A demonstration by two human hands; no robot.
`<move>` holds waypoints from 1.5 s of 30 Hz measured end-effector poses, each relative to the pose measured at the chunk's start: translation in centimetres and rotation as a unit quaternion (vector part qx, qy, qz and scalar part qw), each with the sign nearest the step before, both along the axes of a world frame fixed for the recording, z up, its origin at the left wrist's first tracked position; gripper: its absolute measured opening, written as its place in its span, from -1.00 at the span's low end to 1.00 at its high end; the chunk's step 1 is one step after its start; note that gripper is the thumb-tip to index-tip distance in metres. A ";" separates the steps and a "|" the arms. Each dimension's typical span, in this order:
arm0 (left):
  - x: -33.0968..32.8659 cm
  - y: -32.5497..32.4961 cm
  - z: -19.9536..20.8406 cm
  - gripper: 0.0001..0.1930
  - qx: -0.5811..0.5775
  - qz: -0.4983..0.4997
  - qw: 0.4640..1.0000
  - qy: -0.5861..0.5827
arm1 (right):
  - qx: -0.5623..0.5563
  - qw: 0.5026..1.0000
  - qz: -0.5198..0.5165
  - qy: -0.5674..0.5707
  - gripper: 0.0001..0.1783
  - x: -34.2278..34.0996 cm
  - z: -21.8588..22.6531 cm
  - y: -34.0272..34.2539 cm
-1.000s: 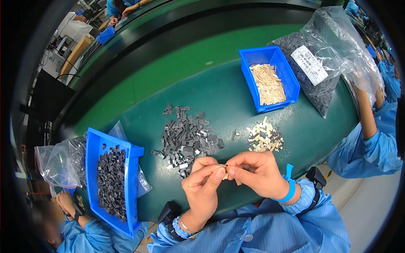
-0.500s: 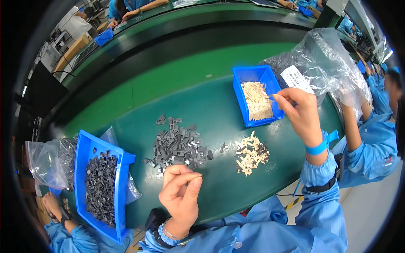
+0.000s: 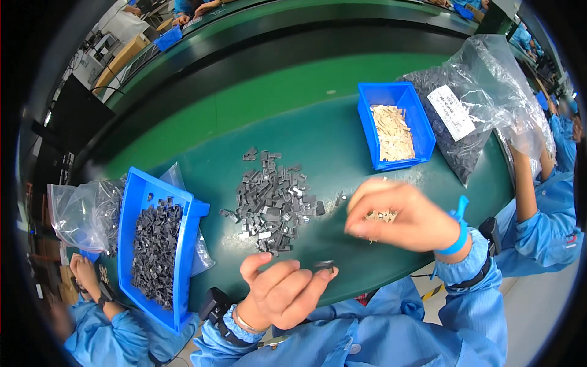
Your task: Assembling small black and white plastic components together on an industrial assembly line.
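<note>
My left hand (image 3: 284, 296) is closed, pinching a small dark plastic piece (image 3: 324, 265) between thumb and fingertip near the table's front edge. My right hand (image 3: 406, 215), blurred by motion, hovers over a small pile of pale flat pieces (image 3: 382, 215) and mostly hides it. Its thumb and fingers are drawn together toward the left hand; what lies between them cannot be made out. Beyond and left of the hands spreads a loose heap of dark grey plastic pieces (image 3: 269, 196). A small blue bin (image 3: 403, 165) at the back right holds pale strips (image 3: 394, 131).
A larger blue bin (image 3: 186, 263) full of dark pieces (image 3: 156, 251) stands at the left, beside clear plastic bags (image 3: 82, 211). At the right lies a labelled clear bag of dark parts (image 3: 449, 116). Co-workers' arms show at the right (image 3: 526, 183) and lower left (image 3: 85, 275).
My right hand has come from the small blue bin down and left to the pale pile. My left hand has shifted right and turned, showing the dark piece. The view has shifted slightly.
</note>
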State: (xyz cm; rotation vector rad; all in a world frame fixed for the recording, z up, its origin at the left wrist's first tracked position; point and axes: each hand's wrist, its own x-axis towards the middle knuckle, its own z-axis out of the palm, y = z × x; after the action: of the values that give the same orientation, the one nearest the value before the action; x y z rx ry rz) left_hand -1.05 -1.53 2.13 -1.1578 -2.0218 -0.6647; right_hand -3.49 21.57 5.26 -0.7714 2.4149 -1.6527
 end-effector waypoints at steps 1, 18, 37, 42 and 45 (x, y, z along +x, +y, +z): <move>0.1 0.2 0.0 -0.78 0.000 -0.001 1.000 0.008 | -0.019 0.999 0.031 -0.030 -0.88 0.3 -0.2 -0.7; -2.2 1.1 -0.6 -0.54 -0.059 0.061 0.995 -0.055 | 0.145 0.984 -0.034 0.101 -0.93 2.0 -1.7 -2.4; -7.5 4.1 -2.2 -0.92 -0.258 0.141 0.940 -0.174 | -0.044 0.967 -0.248 0.049 -0.93 2.0 -3.6 -1.1; -7.1 4.7 -2.3 -0.92 -0.286 0.162 0.935 -0.130 | -0.069 0.967 -0.243 0.017 -0.93 2.3 -3.0 -1.6; -7.0 4.6 -2.5 -0.93 -0.282 0.158 0.940 -0.114 | -0.067 0.966 -0.246 0.042 -0.93 2.6 -3.7 -1.3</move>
State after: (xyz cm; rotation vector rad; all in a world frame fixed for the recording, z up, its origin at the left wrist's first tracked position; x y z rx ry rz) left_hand -8.03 3.03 -0.35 -1.0505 -2.6249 -0.0472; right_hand -0.87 20.28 1.53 -0.2636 2.7353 -2.0014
